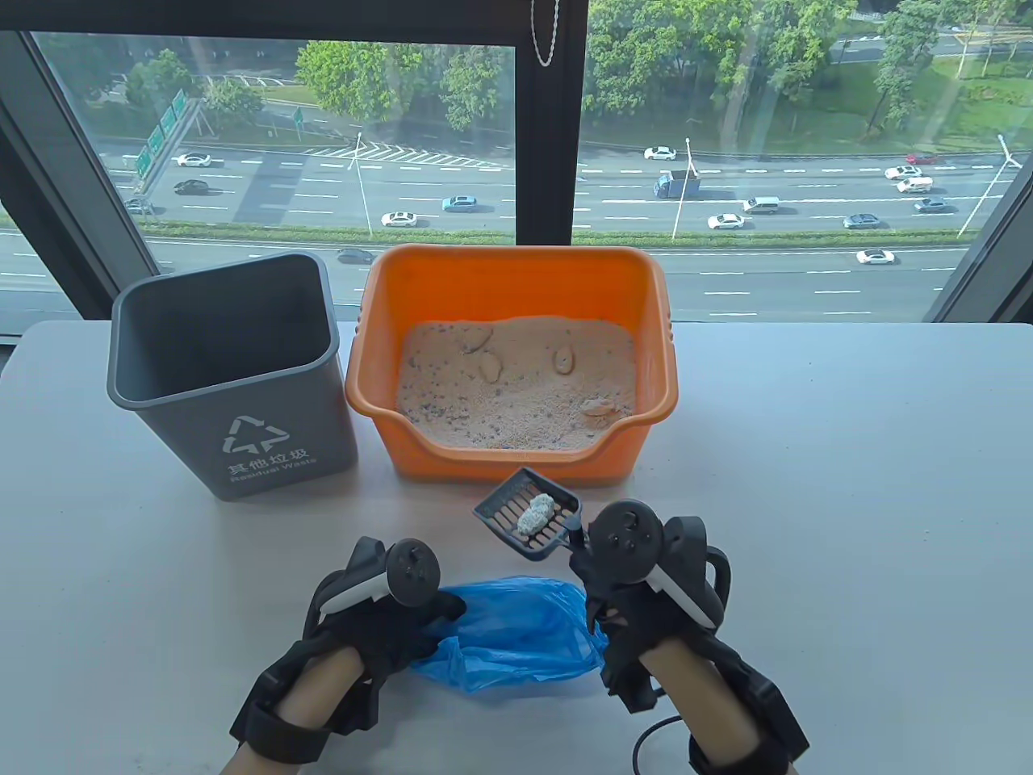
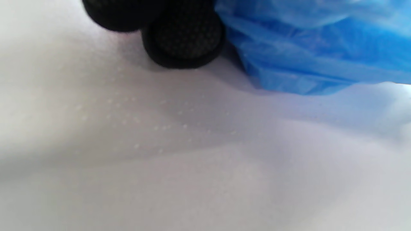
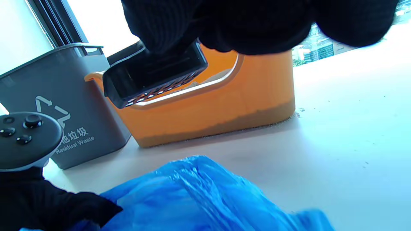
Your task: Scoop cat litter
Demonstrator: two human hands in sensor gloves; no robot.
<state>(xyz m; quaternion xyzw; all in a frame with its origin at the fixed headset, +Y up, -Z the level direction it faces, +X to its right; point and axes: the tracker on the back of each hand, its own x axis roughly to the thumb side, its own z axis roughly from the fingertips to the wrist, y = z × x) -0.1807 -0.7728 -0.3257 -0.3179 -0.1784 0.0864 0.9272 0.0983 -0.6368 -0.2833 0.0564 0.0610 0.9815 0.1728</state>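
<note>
Table view: right hand [image 1: 637, 601], black sensor glove with tracker on its back, fingers closed around the handle of a dark grey slotted plastic litter scoop [image 1: 529, 514]. Scoop head is held in the air just ahead of and to the left of that hand, roughly level. One whitish litter clump [image 1: 535, 513] lies in the scoop.

Orange plastic litter box [image 1: 516, 278] sits on the table ahead of the right hand, just past the scoop, low-cut front wall toward the hands. Pale sandy cat litter [image 1: 516, 387] fills its floor, several lumps on the surface.

Left hand [image 1: 379, 622], same glove and tracker, rests low at the left edge of a crumpled blue plastic bag [image 1: 516, 634]; fingers curl onto the bag's edge. Whether it actually pinches the plastic, cannot tell. Bag lies on the white table [image 1: 847, 500] between the two hands, below the scoop.

Left wrist view: blurry, black fingertips [image 2: 183, 41] against the table, bag just beside them.

Right wrist view: scoop underside seen from below under the gloved fingers [image 3: 250, 25], in front of the orange box.

Grey plastic waste bin [image 1: 230, 371] with white recycling mark stands ahead of the left hand, just beside the litter box's left wall.
</note>
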